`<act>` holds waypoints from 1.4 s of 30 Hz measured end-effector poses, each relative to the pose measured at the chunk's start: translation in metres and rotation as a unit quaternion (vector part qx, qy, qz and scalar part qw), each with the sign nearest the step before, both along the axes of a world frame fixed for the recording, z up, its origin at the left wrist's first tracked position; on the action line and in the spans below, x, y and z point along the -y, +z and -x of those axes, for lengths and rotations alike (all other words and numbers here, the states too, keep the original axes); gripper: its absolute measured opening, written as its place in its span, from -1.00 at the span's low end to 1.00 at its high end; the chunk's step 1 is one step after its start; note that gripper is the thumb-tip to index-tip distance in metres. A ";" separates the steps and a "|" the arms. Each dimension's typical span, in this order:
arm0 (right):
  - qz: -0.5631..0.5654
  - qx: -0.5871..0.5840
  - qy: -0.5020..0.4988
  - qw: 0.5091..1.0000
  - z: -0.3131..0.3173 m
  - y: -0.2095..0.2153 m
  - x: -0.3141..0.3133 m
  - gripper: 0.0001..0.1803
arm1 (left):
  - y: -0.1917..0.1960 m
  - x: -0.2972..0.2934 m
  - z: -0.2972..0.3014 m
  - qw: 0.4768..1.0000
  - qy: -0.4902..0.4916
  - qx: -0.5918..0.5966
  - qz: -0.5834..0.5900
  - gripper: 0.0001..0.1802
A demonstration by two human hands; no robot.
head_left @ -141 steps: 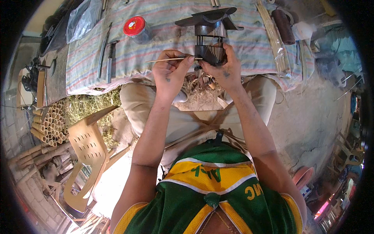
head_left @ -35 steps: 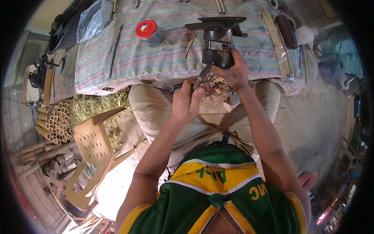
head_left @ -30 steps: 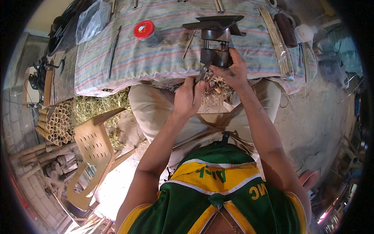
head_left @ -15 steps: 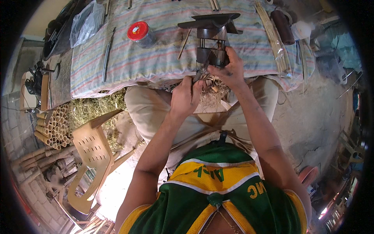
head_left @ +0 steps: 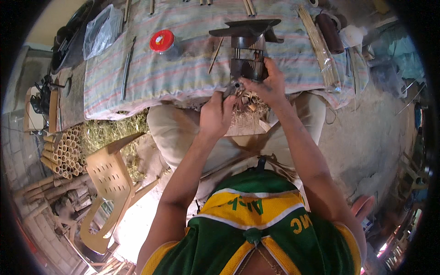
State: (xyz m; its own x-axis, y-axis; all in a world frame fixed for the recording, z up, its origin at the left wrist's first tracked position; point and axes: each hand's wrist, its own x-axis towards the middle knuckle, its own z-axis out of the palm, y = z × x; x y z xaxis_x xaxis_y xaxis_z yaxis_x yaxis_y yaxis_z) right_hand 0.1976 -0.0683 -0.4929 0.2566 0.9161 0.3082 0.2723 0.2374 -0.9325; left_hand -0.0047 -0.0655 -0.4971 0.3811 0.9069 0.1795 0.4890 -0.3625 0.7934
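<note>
Your right hand (head_left: 273, 88) clasps the roofed model (head_left: 248, 42), likely steadying it; your left hand (head_left: 216, 113) grips a tool (head_left: 232, 89) beside it.

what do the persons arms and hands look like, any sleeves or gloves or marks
The left hand and right hand wear no gloves; the right has a dark smudge near the thumb's base. Both arms are bare, with no watch visible, below a green jersey with yellow, white-edged shoulder panels.
</note>
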 end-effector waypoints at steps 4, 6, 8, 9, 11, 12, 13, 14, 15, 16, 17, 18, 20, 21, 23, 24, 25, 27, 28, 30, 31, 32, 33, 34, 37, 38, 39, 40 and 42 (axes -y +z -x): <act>0.036 -0.027 -0.019 0.999 0.002 0.002 0.002 -0.38 | 0.014 -0.031 0.037 0.986 0.160 0.045 -0.015 -0.67; 0.050 -0.048 -0.024 0.997 0.008 0.005 0.002 -0.38 | 0.023 -0.066 0.073 0.971 0.196 0.047 -0.129 -0.64; 0.041 -0.021 -0.034 0.998 0.009 0.009 0.002 -0.38 | 0.029 -0.103 0.109 0.959 0.245 -0.103 -0.102 -0.64; 0.038 -0.015 -0.035 0.999 0.010 0.010 0.001 -0.37 | 0.029 -0.117 0.122 0.954 0.238 -0.135 -0.122 -0.66; 0.025 -0.030 -0.036 0.999 0.011 0.012 0.000 -0.36 | 0.027 -0.137 0.135 0.940 0.224 -0.204 -0.156 -0.69; 0.060 0.070 -0.066 0.994 0.009 0.012 0.001 -0.33 | 0.029 -0.143 0.139 0.942 0.235 -0.209 -0.113 -0.73; 0.052 0.058 -0.061 0.995 0.009 0.011 0.001 -0.33 | 0.031 -0.142 0.135 0.928 0.232 -0.197 -0.212 -0.74; 0.046 0.046 -0.059 0.996 0.009 0.010 0.000 -0.33 | 0.035 -0.138 0.127 0.914 0.226 -0.197 -0.273 -0.74; 0.042 0.029 -0.056 0.997 0.010 0.007 0.000 -0.33 | 0.041 -0.133 0.117 0.903 0.229 -0.206 -0.301 -0.74; 0.001 0.052 -0.052 0.997 0.009 0.005 0.000 -0.35 | 0.044 -0.123 0.100 0.941 0.175 -0.082 -0.278 -0.75; 0.004 0.029 -0.052 0.998 0.011 0.001 0.000 -0.35 | 0.044 -0.109 0.075 0.965 0.118 0.021 -0.235 -0.73; -0.002 0.004 -0.046 0.999 0.013 -0.002 -0.002 -0.36 | 0.046 -0.093 0.056 0.975 0.031 0.004 -0.219 -0.74; 0.027 0.034 -0.038 0.998 0.016 -0.005 -0.009 -0.36 | 0.053 -0.079 0.015 0.952 -0.133 -0.008 -0.277 -0.59; -0.015 0.056 -0.037 0.998 0.016 -0.005 -0.010 -0.35 | 0.056 -0.075 0.000 0.945 -0.143 -0.057 -0.287 -0.55; -0.012 0.067 -0.052 0.996 0.018 -0.003 -0.009 -0.31 | 0.062 -0.083 -0.015 0.931 -0.164 -0.121 -0.302 -0.49; 0.027 0.146 -0.084 0.985 0.018 0.000 -0.007 -0.27 | 0.064 -0.091 -0.021 0.925 -0.176 -0.133 -0.308 -0.47; 0.013 0.172 -0.096 0.980 0.019 0.003 -0.005 -0.26 | 0.064 -0.096 -0.025 0.919 -0.188 -0.145 -0.314 -0.46; -0.026 0.222 -0.116 0.968 0.020 0.008 -0.003 -0.23 | 0.061 -0.102 -0.024 0.914 -0.190 -0.151 -0.325 -0.57; 0.007 0.201 -0.106 0.974 0.020 0.011 0.001 -0.21 | 0.059 -0.104 -0.022 0.918 -0.193 -0.154 -0.311 -0.60; -0.011 0.247 -0.120 0.961 0.021 0.014 0.002 -0.20 | 0.058 -0.104 -0.016 0.926 -0.175 -0.143 -0.303 -0.69; -0.028 0.271 -0.125 0.954 0.022 0.015 0.002 -0.19 | 0.058 -0.102 -0.013 0.930 -0.154 -0.129 -0.307 -0.73; -0.006 0.247 -0.122 0.961 0.022 0.015 0.001 -0.18 | 0.061 -0.099 -0.008 0.938 -0.133 -0.131 -0.293 -0.77; 0.016 0.223 -0.120 0.967 0.022 0.016 0.000 -0.18 | 0.064 -0.096 -0.001 0.936 -0.124 -0.095 -0.314 -0.80; 0.039 0.199 -0.118 0.972 0.021 0.016 -0.001 -0.18 | 0.068 -0.089 0.010 0.939 -0.116 -0.075 -0.316 -0.82; 0.005 0.267 -0.133 0.954 0.015 0.017 -0.006 -0.21 | 0.080 -0.070 0.051 0.957 -0.119 -0.047 -0.262 -0.90; 0.017 0.257 -0.126 0.958 0.013 0.017 -0.007 -0.20 | 0.083 -0.064 0.067 0.964 -0.122 -0.042 -0.233 -0.92; 0.003 0.263 -0.129 0.956 0.012 0.016 -0.009 -0.19 | 0.086 -0.059 0.083 0.980 -0.123 0.001 -0.155 -0.92; -0.017 0.268 -0.130 0.955 0.010 0.016 -0.011 -0.19 | 0.088 -0.056 0.100 0.989 -0.120 0.046 -0.076 -0.92; -0.025 0.257 -0.139 0.956 0.013 0.012 -0.015 -0.17 | 0.090 -0.049 0.128 0.978 -0.101 0.174 0.053 -0.91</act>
